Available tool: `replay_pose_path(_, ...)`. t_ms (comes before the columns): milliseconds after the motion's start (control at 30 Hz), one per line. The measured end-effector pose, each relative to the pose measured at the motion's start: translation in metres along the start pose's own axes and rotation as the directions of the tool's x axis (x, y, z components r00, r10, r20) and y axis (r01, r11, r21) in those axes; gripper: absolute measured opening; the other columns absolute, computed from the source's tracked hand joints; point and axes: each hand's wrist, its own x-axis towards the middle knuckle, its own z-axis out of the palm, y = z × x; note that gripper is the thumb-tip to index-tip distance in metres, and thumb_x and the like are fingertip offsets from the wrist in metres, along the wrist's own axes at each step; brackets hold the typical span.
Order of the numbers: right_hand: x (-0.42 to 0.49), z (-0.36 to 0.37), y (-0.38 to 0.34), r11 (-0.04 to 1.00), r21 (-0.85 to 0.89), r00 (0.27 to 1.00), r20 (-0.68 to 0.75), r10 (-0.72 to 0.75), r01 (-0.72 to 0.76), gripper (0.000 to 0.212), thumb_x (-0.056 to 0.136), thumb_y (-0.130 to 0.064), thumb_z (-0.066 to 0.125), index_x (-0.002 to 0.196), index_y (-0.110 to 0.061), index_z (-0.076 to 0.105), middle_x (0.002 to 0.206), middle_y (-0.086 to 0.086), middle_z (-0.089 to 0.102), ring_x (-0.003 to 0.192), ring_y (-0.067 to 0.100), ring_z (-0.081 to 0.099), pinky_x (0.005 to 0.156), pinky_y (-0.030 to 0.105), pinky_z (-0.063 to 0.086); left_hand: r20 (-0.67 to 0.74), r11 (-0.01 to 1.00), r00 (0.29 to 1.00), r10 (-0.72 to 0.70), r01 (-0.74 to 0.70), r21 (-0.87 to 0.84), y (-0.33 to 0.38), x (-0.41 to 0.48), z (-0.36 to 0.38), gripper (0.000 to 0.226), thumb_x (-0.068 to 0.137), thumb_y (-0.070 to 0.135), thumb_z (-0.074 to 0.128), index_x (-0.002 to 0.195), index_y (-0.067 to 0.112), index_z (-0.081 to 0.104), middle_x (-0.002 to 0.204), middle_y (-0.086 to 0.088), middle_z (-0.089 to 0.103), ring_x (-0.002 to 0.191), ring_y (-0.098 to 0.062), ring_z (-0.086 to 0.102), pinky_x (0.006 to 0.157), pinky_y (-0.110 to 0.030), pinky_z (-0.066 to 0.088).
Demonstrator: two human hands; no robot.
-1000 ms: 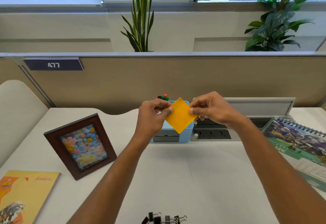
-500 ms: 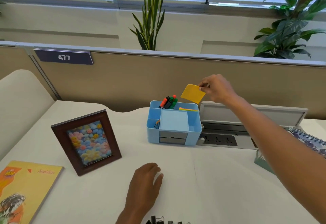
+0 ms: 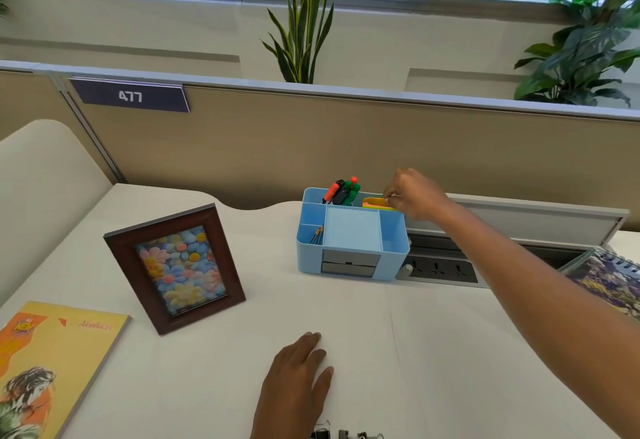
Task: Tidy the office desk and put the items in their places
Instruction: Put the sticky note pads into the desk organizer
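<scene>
Beige office partition [image 3: 311, 148] closes off the far side, with a dark sign reading 477 [image 3: 130, 96] at 11 o'clock and two green potted plants [image 3: 304, 33] behind it. Below spreads the white tabletop [image 3: 433, 352]. A yellow illustrated book [image 3: 52, 366] lies flat at 8 o'clock. A brown wooden picture frame [image 3: 175, 267] showing pastel flowers stands tilted back at 9 o'clock, just beyond the book. A light blue plastic desk organiser [image 3: 310, 258] sits at 12 o'clock, with a grey socket strip [image 3: 438, 270] just beside it toward 3 o'clock. A spiral-bound calendar [image 3: 609, 283] is cut off by the edge at 3 o'clock.

The right hand [image 3: 415, 196] reaches over the organiser's back corner at 1 o'clock, and its fingertips pinch a yellow sticky-note pad [image 3: 375, 202] that sits in that rear compartment. Red, black and green markers [image 3: 341, 192] stand in the neighbouring rear compartment. The left hand [image 3: 298, 379] rests flat on the tabletop at 6 o'clock with its fingers straight, holding nothing. Black binder clips [image 3: 346, 434] lie just beside it at the near edge.
</scene>
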Motion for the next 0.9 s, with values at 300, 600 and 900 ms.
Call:
replay_pose_path(300, 0.000, -0.007, -0.001, 0.999, -0.048, 0.997, 0.073, 0.022, -0.018, 0.023, 0.089, -0.005, 0.054, 0.090, -0.011, 0.076, 0.086, -0.002, 0.059, 0.092, 0.028, 0.061, 0.067, 0.034, 0.049, 0.122, 1.000, 0.993, -0.008, 0.006, 0.019, 0.003, -0.002, -0.010, 0.037, 0.078, 0.050, 0.043, 0.086, 0.031, 0.074, 0.115, 0.015, 0.066, 0.107, 0.000, 0.052, 0.080, -0.017, 0.051)
replay_pose_path(600, -0.086, -0.032, -0.030, 0.928, 0.358, 0.941, -0.264, 0.212, -0.109, 0.016, 0.093, -0.015, 0.059, 0.096, -0.012, 0.074, 0.087, 0.003, 0.057, 0.077, 0.013, 0.052, 0.072, 0.024, 0.042, 0.027, 0.995, 0.997, -0.078, 0.079, -0.059, 0.014, -0.038, -0.032, 0.025, 0.093, 0.026, 0.057, 0.117, 0.025, 0.066, 0.127, 0.014, 0.056, 0.120, -0.007, 0.049, 0.099, -0.014, 0.029)
replay_pose_path(900, -0.274, 0.035, -0.104, 0.711, 0.669, 0.969, 0.058, 0.239, -0.216, 0.010, 0.088, -0.013, 0.067, 0.090, -0.022, 0.071, 0.086, -0.010, 0.066, 0.070, 0.004, 0.057, 0.067, 0.017, 0.046, 0.017, 0.976, 0.986, -0.164, 0.165, -0.139, 0.040, -0.098, -0.051, 0.021, 0.092, 0.024, 0.060, 0.111, 0.025, 0.067, 0.115, 0.023, 0.051, 0.110, -0.003, 0.048, 0.091, -0.010, 0.029)
